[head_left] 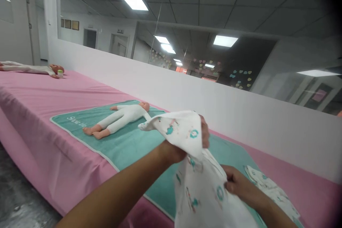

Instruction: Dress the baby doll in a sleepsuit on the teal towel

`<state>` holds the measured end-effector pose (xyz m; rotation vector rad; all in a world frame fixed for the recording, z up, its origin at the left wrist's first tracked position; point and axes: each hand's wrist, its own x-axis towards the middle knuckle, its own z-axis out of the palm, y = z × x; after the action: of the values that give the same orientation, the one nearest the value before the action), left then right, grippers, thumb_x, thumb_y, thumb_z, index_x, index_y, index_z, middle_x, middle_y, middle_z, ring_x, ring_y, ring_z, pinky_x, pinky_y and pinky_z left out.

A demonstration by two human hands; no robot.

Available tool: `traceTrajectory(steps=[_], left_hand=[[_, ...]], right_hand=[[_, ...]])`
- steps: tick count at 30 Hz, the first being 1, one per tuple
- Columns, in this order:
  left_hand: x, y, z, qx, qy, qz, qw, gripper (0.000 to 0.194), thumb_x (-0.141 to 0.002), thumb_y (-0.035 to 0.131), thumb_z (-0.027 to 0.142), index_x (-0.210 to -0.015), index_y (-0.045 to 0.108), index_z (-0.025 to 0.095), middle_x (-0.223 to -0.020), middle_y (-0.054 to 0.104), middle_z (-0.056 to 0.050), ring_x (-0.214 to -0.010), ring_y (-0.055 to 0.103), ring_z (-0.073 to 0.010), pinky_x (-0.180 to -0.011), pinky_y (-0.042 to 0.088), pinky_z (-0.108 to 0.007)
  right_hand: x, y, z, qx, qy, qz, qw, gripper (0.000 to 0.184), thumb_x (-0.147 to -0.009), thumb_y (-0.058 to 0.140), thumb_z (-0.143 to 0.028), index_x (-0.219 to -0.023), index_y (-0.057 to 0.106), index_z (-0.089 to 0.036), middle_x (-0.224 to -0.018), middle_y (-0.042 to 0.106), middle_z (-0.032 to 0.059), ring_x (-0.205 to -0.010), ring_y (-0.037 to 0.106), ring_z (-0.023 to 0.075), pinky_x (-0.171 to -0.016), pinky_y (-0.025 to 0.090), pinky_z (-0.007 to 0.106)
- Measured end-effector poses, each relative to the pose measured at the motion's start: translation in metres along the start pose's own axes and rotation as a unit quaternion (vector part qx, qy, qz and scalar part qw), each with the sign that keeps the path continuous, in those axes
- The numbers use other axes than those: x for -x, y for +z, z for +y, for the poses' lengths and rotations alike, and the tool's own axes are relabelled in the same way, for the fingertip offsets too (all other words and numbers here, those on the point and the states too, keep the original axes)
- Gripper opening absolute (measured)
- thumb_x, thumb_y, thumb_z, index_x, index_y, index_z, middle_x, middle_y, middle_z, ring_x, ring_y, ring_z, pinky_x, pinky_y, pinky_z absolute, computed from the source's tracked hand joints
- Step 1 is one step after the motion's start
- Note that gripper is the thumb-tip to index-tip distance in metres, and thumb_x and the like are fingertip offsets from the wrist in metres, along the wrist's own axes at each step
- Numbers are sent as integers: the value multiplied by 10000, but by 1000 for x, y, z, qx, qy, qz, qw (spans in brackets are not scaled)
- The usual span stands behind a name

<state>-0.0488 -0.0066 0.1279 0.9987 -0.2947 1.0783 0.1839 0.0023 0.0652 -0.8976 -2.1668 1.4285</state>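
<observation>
My left hand (187,146) is raised over the teal mat, closed on the top of a white printed baby garment (199,185) that drapes over its fingers. Lower right, my right hand (236,183) pinches the same garment near its middle. A baby doll (121,115) in a white suit lies on its back on the teal mat (125,146), left of my hands and apart from them.
The mat lies on a long pink-covered table (53,96) against a low white wall (240,121). Another printed cloth (269,187) lies at the mat's right end. A second doll (32,68) lies at the far left end. Grey floor is at the lower left.
</observation>
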Motion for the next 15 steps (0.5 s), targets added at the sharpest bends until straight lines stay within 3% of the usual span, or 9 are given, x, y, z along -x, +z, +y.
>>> traceTrajectory(steps=[4,7,12,15], left_hand=[[5,-29,31,-56,67,42,995,341,-679,505,543,-781,535,219,-540,350,26,-450,311,-83,-477,237,-243],[-1,-52,51,-91,68,62,992,515,-635,399,704,-765,518,219,-557,375,12,-474,322,-94,-524,291,-284],[-15,-98,73,-99,87,114,985,479,-649,450,668,-749,488,201,-646,458,-11,-601,437,-128,-665,387,-349],[-17,-142,71,-86,103,155,979,381,-667,547,550,-771,508,185,-770,537,-38,-755,528,-178,-745,425,-366]], right_hand=[[-8,-14,-9,136,38,167,976,440,-758,550,-533,-586,371,-170,-590,299,-47,-540,258,70,-488,227,221],[-9,-20,-27,205,42,253,945,435,-786,534,-494,-579,316,-180,-603,268,-46,-542,240,75,-492,228,225],[-20,-38,-60,224,64,248,940,298,-777,542,-496,-777,543,-198,-683,494,0,-562,409,101,-504,326,238],[-46,-63,-58,253,95,236,933,323,-773,532,-515,-840,590,-205,-737,555,16,-596,463,116,-516,353,240]])
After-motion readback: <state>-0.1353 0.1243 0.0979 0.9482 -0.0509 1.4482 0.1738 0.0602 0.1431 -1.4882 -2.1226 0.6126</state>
